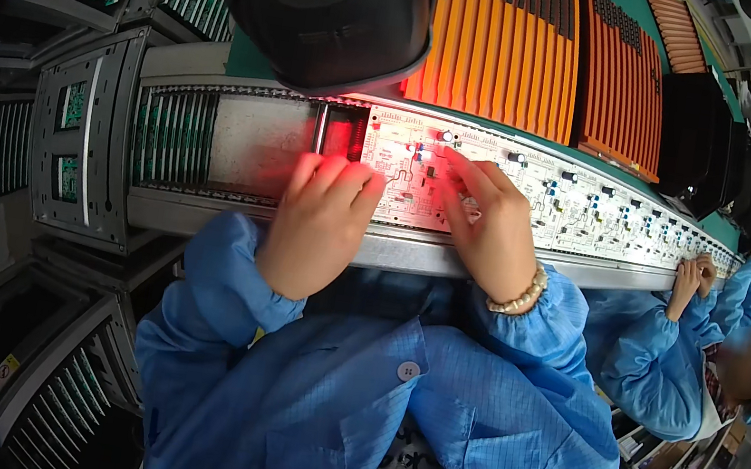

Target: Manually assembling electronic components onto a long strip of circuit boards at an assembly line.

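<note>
**Two hands on a circuit board at a conveyor line**

Nearest the camera: blue coat sleeves (353, 395) rising from the lower edge. The right wrist carries a bead bracelet (518, 296). The left hand (320, 222) lies knuckles up on the near rail (393, 248), fingers curled and pressed together over the left edge of the board (405, 164); whether it grips anything cannot be told. The right hand (488, 222) rests on the board, fingers stretched toward the left and close together, tips meeting near a small part (430, 171) (too small to identify), so a pinch cannot be confirmed. The white board sits on the conveyor between the two rails, directly before the person, lit red at its left end. Further boards (627, 217) follow along the line to the right, where another person (696, 347) in a blue coat works with raised hands. Beyond the conveyor: orange trays (507, 47) and a black lamp head (331, 8). At left stand racks (73, 134) holding green boards.
</note>
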The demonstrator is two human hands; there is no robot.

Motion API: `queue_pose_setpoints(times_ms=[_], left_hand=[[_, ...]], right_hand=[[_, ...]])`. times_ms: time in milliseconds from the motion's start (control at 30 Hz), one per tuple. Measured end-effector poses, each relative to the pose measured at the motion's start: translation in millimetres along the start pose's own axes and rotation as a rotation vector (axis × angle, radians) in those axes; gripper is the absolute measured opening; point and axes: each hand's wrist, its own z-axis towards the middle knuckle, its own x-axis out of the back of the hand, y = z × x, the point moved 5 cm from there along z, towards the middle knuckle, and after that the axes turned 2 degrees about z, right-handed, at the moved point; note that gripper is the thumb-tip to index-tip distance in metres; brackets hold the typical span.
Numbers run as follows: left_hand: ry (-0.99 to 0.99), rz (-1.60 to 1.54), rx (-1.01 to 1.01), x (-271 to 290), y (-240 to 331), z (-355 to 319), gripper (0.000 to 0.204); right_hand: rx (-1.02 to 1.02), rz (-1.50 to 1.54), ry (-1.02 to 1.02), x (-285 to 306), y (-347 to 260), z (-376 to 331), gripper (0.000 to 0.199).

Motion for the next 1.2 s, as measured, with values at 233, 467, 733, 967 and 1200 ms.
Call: queue_pose_setpoints(times_ms=[233, 467, 733, 967, 1200], left_hand=[[0.01, -0.28, 0.042, -22, 8, 38, 0.021], [0.012, -0.278, -0.028, -26, 7, 53, 0.015], [-0.02, -0.066, -0.175, -21, 17, 66, 0.017], [-0.106, 0.095, -0.238, -20, 31, 71, 0.02], [-0.071, -0.104, -0.124, -23, 19, 66, 0.016]], right_hand=[[0.202, -0.197, -0.18, 25, 10, -7, 0.038], [0.581, -0.555, -0.367, 24, 21, 5, 0.039], [0.626, -0.48, -0.372, 27, 36, 11, 0.04], [0.7, -0.55, -0.386, 27, 39, 16, 0.039], [0.742, -0.567, -0.406, 31, 39, 19, 0.038]])
